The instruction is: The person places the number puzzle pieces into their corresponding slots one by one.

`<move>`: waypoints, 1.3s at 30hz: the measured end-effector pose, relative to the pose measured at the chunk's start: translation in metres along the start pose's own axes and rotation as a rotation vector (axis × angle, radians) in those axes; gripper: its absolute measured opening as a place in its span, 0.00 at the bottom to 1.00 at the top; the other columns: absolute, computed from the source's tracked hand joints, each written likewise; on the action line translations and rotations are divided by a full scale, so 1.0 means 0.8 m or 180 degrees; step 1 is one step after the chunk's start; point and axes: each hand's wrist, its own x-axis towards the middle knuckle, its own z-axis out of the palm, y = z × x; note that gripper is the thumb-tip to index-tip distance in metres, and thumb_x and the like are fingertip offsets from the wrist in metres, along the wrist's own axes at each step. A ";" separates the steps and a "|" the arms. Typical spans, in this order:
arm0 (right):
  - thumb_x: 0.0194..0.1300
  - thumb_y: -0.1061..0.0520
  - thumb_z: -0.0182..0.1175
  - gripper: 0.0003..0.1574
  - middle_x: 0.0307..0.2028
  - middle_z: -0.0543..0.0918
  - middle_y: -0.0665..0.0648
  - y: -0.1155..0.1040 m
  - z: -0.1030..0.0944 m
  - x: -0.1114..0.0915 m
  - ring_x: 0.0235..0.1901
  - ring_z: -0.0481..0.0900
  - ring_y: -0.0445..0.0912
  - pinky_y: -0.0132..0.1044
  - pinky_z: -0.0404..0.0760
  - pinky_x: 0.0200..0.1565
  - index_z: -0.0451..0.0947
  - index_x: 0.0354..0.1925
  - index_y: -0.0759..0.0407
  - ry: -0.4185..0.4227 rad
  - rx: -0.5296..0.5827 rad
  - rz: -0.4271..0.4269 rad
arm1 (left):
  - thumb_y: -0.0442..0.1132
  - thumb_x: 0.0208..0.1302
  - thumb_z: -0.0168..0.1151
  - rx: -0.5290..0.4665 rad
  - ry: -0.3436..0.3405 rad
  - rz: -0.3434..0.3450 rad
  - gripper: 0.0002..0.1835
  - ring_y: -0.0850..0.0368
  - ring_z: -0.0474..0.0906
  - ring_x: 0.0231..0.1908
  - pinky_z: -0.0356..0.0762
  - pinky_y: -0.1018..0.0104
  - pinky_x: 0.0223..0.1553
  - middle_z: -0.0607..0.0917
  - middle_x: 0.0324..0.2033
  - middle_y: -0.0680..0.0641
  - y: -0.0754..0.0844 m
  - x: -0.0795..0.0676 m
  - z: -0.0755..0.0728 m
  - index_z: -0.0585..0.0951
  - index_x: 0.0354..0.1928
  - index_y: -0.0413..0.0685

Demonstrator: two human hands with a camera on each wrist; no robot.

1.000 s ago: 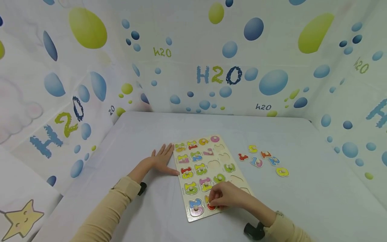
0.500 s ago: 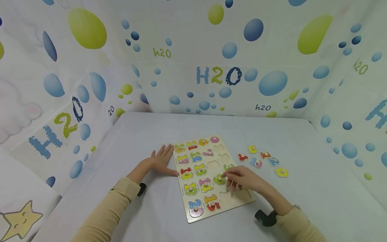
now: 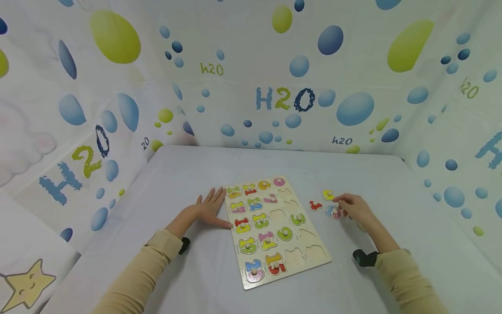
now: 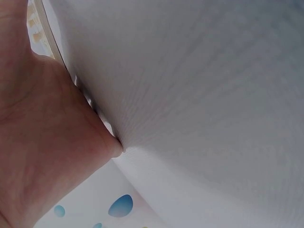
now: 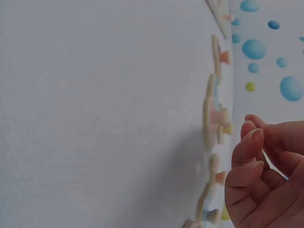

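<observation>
A wooden number puzzle board [image 3: 288, 274] lies on the white cloth, with knobbed number pieces in many recesses and several bare recesses on its right. My left hand [image 3: 209, 212] rests flat beside the board's left edge, fingers spread and thumb tip at the edge. My right hand [image 3: 356, 209] hovers over the loose pieces, thumb and fingers loosely bent near the blue and pink 10 piece [image 3: 333, 212]. In the right wrist view nothing shows between the fingertips [image 5: 254, 137], which stay apart from the knobs. Other loose pieces are hidden behind this hand.
A yellow 5 piece [image 3: 328, 195] and a red 4 piece [image 3: 315, 205] lie right of the board. A patterned curtain [image 3: 235, 87] with blue and green dots stands behind and at both sides of the table.
My right hand has left the red and yellow 15 piece at the board's front, crossed the board and reached the loose pieces at the right. The left hand stays in place.
</observation>
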 end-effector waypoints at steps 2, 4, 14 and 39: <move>0.69 0.64 0.45 0.17 0.28 0.74 0.57 0.006 0.000 0.002 0.25 0.69 0.46 0.34 0.68 0.23 0.72 0.49 0.74 -0.0048 0.0074 0.0090 | 0.70 0.46 0.63 0.0009 -0.0016 0.0001 0.66 0.39 0.27 0.68 0.30 0.33 0.59 0.37 0.71 0.37 -0.001 0.001 0.001 0.39 0.72 0.37; 0.69 0.64 0.44 0.17 0.27 0.74 0.56 0.010 0.001 0.002 0.25 0.69 0.45 0.33 0.69 0.24 0.72 0.49 0.74 -0.0107 0.0144 0.0177 | 0.70 0.46 0.63 0.0019 -0.0039 -0.0004 0.66 0.40 0.27 0.68 0.30 0.34 0.59 0.37 0.71 0.38 0.001 0.001 0.001 0.38 0.72 0.37; 0.68 0.64 0.46 0.15 0.24 0.76 0.53 0.022 0.005 0.011 0.22 0.70 0.44 0.32 0.70 0.24 0.76 0.45 0.72 -0.0346 0.0117 0.0265 | 0.73 0.45 0.61 0.0064 -0.0059 -0.0059 0.67 0.42 0.25 0.68 0.29 0.35 0.59 0.36 0.71 0.39 0.000 0.000 0.004 0.37 0.72 0.39; 0.62 0.59 0.61 0.15 0.24 0.74 0.52 0.020 0.004 0.008 0.25 0.70 0.46 0.35 0.71 0.28 0.76 0.43 0.69 -0.0461 -0.0318 0.0028 | 0.69 0.46 0.63 -0.0007 -0.0058 -0.0016 0.66 0.39 0.27 0.68 0.29 0.34 0.59 0.37 0.71 0.37 0.007 -0.005 -0.004 0.39 0.72 0.36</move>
